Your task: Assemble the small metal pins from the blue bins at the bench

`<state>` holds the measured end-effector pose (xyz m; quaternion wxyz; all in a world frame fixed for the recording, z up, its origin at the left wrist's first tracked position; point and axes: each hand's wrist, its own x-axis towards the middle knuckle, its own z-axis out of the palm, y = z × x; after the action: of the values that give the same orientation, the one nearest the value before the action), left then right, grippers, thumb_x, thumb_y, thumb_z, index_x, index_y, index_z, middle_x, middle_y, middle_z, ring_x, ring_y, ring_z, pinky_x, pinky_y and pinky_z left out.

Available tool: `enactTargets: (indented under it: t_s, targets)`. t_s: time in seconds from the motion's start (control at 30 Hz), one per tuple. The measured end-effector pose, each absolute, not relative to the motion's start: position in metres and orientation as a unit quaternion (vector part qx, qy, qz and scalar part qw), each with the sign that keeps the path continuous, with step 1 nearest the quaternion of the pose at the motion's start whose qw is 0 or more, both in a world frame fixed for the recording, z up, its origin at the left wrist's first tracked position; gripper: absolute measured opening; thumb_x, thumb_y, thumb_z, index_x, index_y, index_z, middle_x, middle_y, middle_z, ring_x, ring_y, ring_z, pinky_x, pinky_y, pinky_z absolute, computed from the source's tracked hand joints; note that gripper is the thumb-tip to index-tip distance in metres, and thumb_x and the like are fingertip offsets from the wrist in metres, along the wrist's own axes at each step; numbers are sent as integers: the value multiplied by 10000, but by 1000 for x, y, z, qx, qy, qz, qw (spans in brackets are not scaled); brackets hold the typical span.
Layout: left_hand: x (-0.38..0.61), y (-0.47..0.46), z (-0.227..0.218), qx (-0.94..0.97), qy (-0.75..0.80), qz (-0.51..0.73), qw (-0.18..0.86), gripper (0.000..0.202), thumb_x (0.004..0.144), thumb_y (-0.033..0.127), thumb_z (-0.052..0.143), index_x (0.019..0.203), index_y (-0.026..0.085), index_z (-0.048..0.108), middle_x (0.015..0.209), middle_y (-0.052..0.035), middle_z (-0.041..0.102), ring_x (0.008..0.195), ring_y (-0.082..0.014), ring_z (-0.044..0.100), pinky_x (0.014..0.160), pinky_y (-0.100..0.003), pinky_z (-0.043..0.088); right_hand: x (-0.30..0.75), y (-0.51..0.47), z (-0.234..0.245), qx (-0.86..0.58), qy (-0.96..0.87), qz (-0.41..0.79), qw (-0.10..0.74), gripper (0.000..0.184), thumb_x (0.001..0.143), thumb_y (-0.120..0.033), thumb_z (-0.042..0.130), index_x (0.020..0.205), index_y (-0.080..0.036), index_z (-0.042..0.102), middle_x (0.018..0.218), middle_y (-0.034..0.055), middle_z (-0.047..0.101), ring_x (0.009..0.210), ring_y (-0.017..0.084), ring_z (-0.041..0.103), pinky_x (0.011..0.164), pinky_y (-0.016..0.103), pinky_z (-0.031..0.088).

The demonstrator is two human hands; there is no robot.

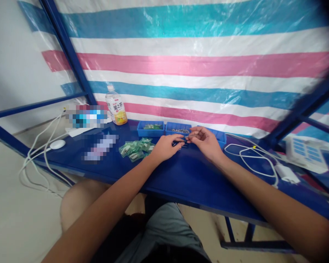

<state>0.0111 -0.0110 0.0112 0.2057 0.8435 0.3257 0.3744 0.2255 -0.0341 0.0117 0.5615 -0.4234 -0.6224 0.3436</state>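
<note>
My left hand (168,148) rests low over the blue tabletop, thumb and fingers apart around a few thin metal pieces (184,146) lying there. Close beside it, my right hand (207,142) is pinched, thumb against fingers. Whatever it grips is too small to make out. Behind the hands stands a blue bin of small metal pieces (178,130). To its left is another blue bin (150,133) with green-and-white packets in it. A third blue bin (221,137) is partly hidden by my right hand. Several green clear packets (135,149) lie in a pile left of my left hand.
A drink bottle (116,107) stands at the back left, near blurred items. White cables (44,153) hang off the left end. On the right lie a looped white cable (252,155), a charger (287,173) and a white power strip (307,155). Blue posts and a striped sheet (181,65) border the table.
</note>
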Motion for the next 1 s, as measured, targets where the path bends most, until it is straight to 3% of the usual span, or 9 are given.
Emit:
enactTargets:
  t_s: [0.17,0.27,0.47,0.57,0.67,0.77,0.87,1.0]
  targets:
    - [7,-10,16,850,322,364,202,214,1029,309,633,1061,208,819,1038,-37,838,904,-202,770,875,-327,596,219,-40,0,-423,-603,378,562,408,840,-423,819,1153,-224,649,979,45,749,914,217,749,897,423,640]
    - [7,-10,19,843,325,372,211,252,1046,336,608,1064,195,817,1032,-45,834,847,-189,751,833,-317,590,220,-39,-3,-437,-624,358,540,426,862,-440,816,1191,-207,680,956,44,766,860,204,733,857,402,621]
    - [7,-10,18,850,296,385,205,279,1025,225,589,1207,194,798,1180,-82,798,887,-178,725,833,-305,580,220,-42,-5,-443,-695,276,495,528,933,-424,732,1416,-227,656,959,36,782,836,216,720,797,384,588]
    - [6,-10,18,847,309,387,192,264,1017,235,601,1173,191,810,1095,-82,796,821,-170,703,818,-308,572,219,-45,-4,-446,-725,225,475,541,959,-349,678,1490,-259,628,993,30,797,819,217,720,785,385,586]
    - [6,-11,18,831,337,384,220,233,1014,277,613,1071,177,815,913,-61,795,734,-168,695,756,-298,565,219,-47,-2,-470,-727,181,467,458,945,-298,658,1399,-263,704,980,28,810,768,217,720,736,378,576]
    - [6,-12,14,814,338,361,305,315,1034,303,575,1250,169,762,856,-51,804,687,-168,720,715,-288,578,219,-47,1,-495,-705,172,477,285,918,-285,666,1174,-238,780,951,40,819,755,219,732,711,367,563]
    - [7,-12,9,813,305,347,354,465,1030,237,543,1484,189,632,1034,-75,828,804,-176,781,801,-304,611,219,-46,2,-488,-695,190,494,193,897,-285,683,1066,-221,752,973,55,821,818,225,754,728,356,556]
    - [8,-10,6,816,275,352,368,510,1016,192,547,1522,215,608,1138,-87,817,976,-205,800,899,-336,619,219,-45,0,-473,-693,200,506,169,901,-294,699,1054,-225,724,991,55,808,843,224,745,723,350,542]
